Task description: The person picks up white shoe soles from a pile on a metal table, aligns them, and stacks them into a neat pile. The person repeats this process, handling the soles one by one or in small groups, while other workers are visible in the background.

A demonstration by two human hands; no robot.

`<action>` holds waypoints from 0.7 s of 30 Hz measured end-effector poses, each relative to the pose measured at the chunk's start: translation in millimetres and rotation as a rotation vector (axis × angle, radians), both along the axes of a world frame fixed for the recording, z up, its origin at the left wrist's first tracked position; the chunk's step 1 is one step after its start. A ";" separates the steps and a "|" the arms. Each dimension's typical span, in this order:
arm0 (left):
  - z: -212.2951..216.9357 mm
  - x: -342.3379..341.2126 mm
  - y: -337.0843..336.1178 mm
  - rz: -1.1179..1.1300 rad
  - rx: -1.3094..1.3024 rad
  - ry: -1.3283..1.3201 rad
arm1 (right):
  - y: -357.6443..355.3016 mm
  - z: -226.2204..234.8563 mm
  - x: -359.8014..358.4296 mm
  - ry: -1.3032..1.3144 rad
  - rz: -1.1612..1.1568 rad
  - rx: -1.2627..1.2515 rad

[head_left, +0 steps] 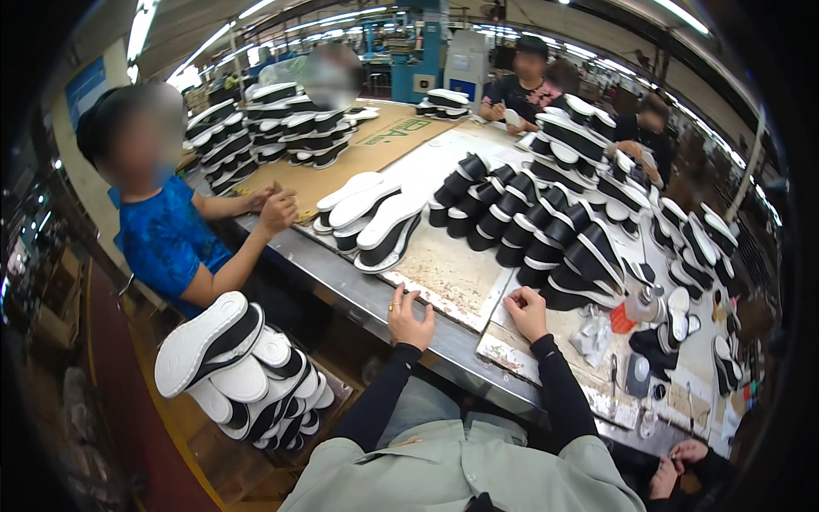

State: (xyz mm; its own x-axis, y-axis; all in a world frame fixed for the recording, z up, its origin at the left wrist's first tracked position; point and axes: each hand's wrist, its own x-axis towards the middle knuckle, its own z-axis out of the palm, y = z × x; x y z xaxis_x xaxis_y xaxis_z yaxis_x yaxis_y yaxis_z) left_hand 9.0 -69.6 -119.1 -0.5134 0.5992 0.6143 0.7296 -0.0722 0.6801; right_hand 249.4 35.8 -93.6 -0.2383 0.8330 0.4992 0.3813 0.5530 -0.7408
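My left hand (412, 317) is at the near edge of the table, its fingers apart and nothing in them. My right hand (526, 311) is a little to the right, over the worn white board (461, 294), with its fingers curled in and nothing showing in them. Just beyond my left hand lie several white shoe soles with black sides (391, 226), in a low pile. Past my right hand, black shoe sole pieces with white edges (512, 213) lean against each other in long rows.
Stacked soles (243, 375) stand low at my left. A co-worker in a blue shirt (166, 243) stands at the left. More sole stacks (576, 132) rise at the back. A bottle (644, 305), crumpled white plastic (593, 340) and tools lie at right; another person's hands (674, 465) are at lower right.
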 end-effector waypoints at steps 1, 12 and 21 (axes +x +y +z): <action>1.0 0.3 0.4 0.008 0.009 0.021 | 0.7 -1.8 0.5 0.001 -0.009 0.001; -2.4 -4.8 13.1 0.007 0.008 0.048 | 8.5 -4.7 -4.5 -0.028 -0.079 0.089; 4.1 -2.2 10.6 -0.015 0.083 0.030 | -12.6 22.9 5.0 -0.042 -0.048 -0.019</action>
State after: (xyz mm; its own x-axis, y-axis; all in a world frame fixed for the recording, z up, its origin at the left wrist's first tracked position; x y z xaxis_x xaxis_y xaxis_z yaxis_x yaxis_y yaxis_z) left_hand 6.7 -59.0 -115.1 -0.4853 0.5530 0.6772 0.7482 -0.1381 0.6489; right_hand 254.4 23.2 -70.7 -0.2185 0.8530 0.4739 0.4378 0.5197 -0.7336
